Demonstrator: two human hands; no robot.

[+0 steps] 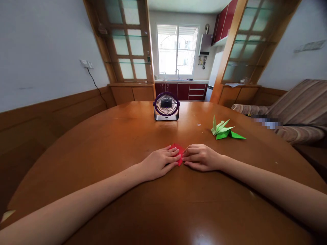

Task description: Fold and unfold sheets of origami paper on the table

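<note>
Both hands lie flat on the round wooden table (102,143); the left hand (159,162) presses palm-down with fingers extended onto the red paper (178,150), the right hand (200,157) holds its fingers together and curled over the same sheet, fingertips of the two hands nearly meeting. The paper sits at table centre, mostly covered, near the person; a finished green paper crane (222,130) stands well apart to the right, a small desk fan (166,106) beyond. Judged step: flattening a crease; the next fold likely calls for firm, even pressure and aligned edges.
</note>
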